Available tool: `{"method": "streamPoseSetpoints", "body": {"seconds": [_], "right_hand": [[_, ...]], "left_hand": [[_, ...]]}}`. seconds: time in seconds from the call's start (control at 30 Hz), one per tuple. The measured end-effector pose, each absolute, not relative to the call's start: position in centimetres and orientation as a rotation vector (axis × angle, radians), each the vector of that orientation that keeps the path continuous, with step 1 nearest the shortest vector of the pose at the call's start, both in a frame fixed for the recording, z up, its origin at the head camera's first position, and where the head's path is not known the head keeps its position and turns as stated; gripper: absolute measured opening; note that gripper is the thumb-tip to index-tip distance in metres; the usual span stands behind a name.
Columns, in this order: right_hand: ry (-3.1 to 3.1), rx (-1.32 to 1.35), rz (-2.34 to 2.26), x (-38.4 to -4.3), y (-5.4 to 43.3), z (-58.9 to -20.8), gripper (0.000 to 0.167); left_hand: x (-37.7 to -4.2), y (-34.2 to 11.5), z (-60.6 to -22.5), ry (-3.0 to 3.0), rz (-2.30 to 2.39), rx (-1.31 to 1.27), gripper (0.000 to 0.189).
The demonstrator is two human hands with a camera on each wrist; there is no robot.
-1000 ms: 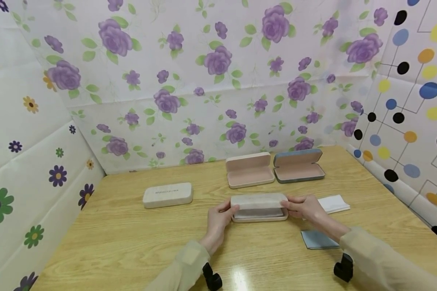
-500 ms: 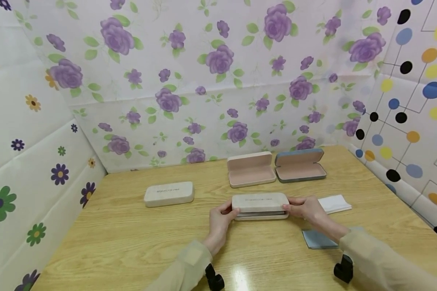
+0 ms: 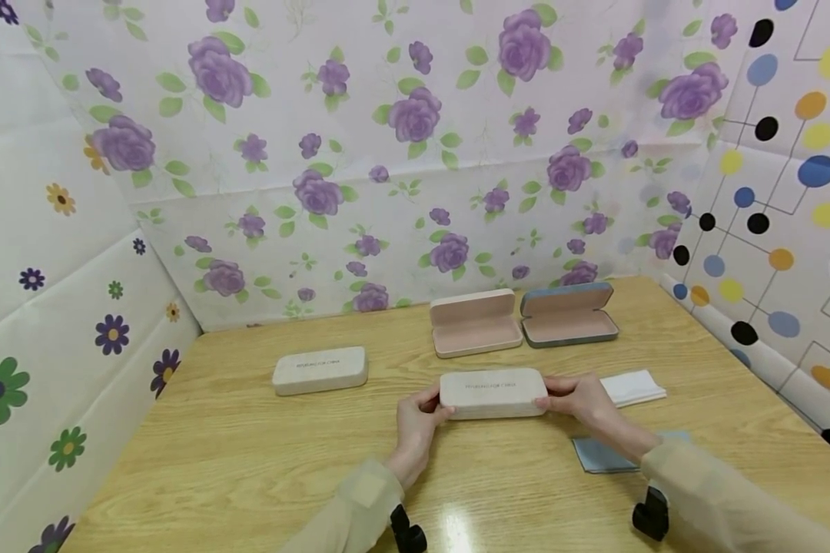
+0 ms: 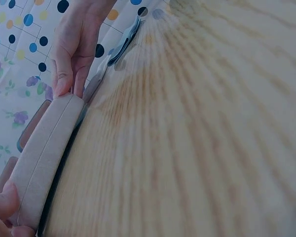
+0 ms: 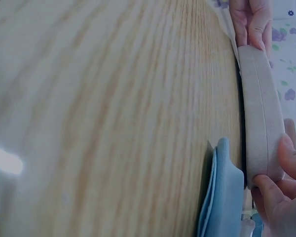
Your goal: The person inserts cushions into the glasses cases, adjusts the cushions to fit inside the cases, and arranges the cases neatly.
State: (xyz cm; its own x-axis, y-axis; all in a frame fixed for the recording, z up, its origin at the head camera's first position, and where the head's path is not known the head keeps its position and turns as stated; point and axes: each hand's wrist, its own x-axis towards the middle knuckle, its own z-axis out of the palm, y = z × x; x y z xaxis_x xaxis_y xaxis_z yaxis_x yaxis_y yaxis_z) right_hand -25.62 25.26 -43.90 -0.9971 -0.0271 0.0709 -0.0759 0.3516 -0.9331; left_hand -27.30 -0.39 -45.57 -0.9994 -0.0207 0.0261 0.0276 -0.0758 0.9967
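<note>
A pale grey-white glasses case, with small print on its lid, lies closed on the wooden table between my two hands. My left hand grips its left end, thumb at the front edge. At the other end my right hand pinches it, thumb low on the front corner. In the left wrist view the case shows a thin seam all along its side. The right wrist view has fingers curled on the near end of the case and the other hand at its far end.
A second closed glasses case lies to the left. Behind stand two open cases, one white with a pink lining and one blue. A folded white cloth and a blue cloth lie on the right.
The lid of the glasses case has come down. One second ago a gap showed grey cloth inside; now the lid meets the base. Both hands stay at its ends.
</note>
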Motion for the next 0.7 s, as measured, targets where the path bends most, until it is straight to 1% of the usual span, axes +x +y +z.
{"method": "streamPoseSetpoints", "body": {"seconds": [0.23, 0.43, 0.7], "right_hand": [[-2.559, 0.047, 1.762, -25.6, 25.1, -43.8, 0.049], [-2.579, 0.021, 1.746, -25.8, 25.5, -44.0, 0.054], [-2.52, -0.021, 1.908, -26.3, 25.6, -44.3, 0.056]], "left_hand": [[-27.5, -0.6, -45.7, -2.139, -2.268, -0.02, 0.046], [-28.1, -1.3, -45.8, -2.227, -2.226, -0.068, 0.045], [-28.4, -2.3, -45.5, -2.282, -2.192, -0.125, 0.046]]}}
